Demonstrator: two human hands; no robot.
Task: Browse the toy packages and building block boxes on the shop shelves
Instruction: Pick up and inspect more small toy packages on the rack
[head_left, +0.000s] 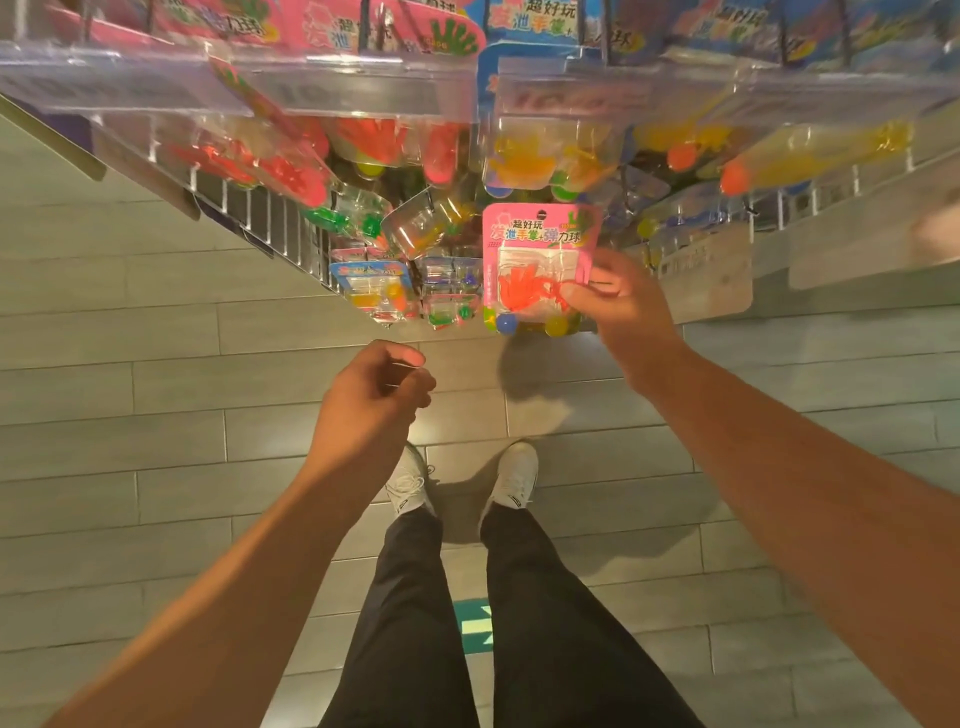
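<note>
My right hand (621, 306) pinches the right edge of a pink blister pack (535, 249) with an orange sticky hand toy and coloured balls inside, held up in front of the rack. My left hand (376, 397) hangs lower and to the left, fingers curled, holding nothing. More pink packs (332, 21) and blue packs (524, 31) of the same toy hang on hooks above, behind clear price holders (358, 88).
A wire rack (260, 218) carries lower rows of small toy packs (374, 291). A grey shelf edge (717, 280) juts out at the right. Below are a grey plank floor (156, 415), my white shoes (514, 478) and a green floor marking (475, 626).
</note>
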